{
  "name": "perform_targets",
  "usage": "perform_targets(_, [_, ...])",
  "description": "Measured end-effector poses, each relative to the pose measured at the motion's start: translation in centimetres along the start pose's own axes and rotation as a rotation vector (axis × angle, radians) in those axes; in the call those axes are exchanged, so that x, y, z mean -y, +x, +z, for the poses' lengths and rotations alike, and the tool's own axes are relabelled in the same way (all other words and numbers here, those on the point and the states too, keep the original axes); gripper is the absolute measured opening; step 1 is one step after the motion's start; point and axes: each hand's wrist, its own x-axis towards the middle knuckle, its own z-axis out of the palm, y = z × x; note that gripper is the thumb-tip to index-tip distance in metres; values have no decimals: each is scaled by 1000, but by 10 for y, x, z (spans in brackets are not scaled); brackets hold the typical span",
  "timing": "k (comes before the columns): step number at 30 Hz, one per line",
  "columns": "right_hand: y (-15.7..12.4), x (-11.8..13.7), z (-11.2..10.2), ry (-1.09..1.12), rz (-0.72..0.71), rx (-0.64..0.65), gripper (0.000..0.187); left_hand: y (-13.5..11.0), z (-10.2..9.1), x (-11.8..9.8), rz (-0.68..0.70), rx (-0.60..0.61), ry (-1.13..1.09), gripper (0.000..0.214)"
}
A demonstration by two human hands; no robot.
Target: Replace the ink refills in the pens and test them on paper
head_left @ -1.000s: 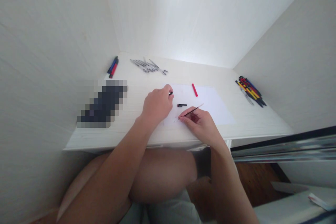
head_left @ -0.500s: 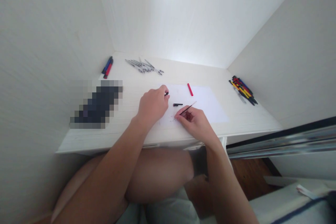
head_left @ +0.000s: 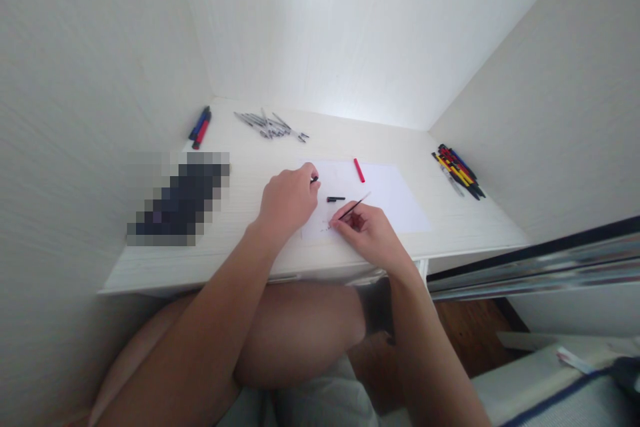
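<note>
My right hand [head_left: 367, 230] pinches a thin pen refill [head_left: 356, 205], dark along most of its length with a pale upper end. Its tip meets the white paper [head_left: 400, 203], where small marks show beside the fingertips. My left hand [head_left: 290, 197] is closed at the paper's left side, around a small black piece [head_left: 314, 179] that is mostly hidden by the fingers. Between the hands lies a black pen cap [head_left: 336, 199] with a clip. A red pen barrel [head_left: 359, 170] rests farther back on the paper.
Several clear refills [head_left: 273, 125] lie in a pile at the back. Blue and red pens [head_left: 201, 128] sit by the left wall, near a blurred-out dark object [head_left: 185, 200]. At the right, a heap of yellow, red and black pens [head_left: 459, 170] lies on the white desk [head_left: 240, 213].
The whole view has shifted slightly, so things appear a little farther left. Both hands keep the same hold and place on the paper.
</note>
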Motion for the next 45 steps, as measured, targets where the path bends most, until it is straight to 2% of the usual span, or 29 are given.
perform_targets(12, [0,-2,2,-10,-12,-21,12,0,-5,-2,-13,23,-10,27])
perform_targets(23, [1,-3,2,13,-28,-26,8,3,-2,1,-9,-1,-40,27])
perform_targets(25, [1,-5,0,107,-5,-94,8,4,-2,3,-7,-5,-80,26])
perform_targets(29, [3,-9,-5,525,60,-460,16,6,0,7,38,-57,-204,23])
perform_targets(31, [4,-10,-5,699,87,-544,22,7,2,8,105,-87,-295,21])
perform_targets(34, [6,-10,-5,781,113,-515,28,7,3,6,190,-66,-478,18])
perform_targets(37, [7,-11,-4,748,89,-450,23,5,4,3,244,14,-608,20])
perform_targets(41, [6,-13,-4,638,65,-380,17,2,5,1,330,120,-644,12])
perform_targets(45, [6,-13,-4,623,49,-377,14,1,5,3,356,153,-611,8])
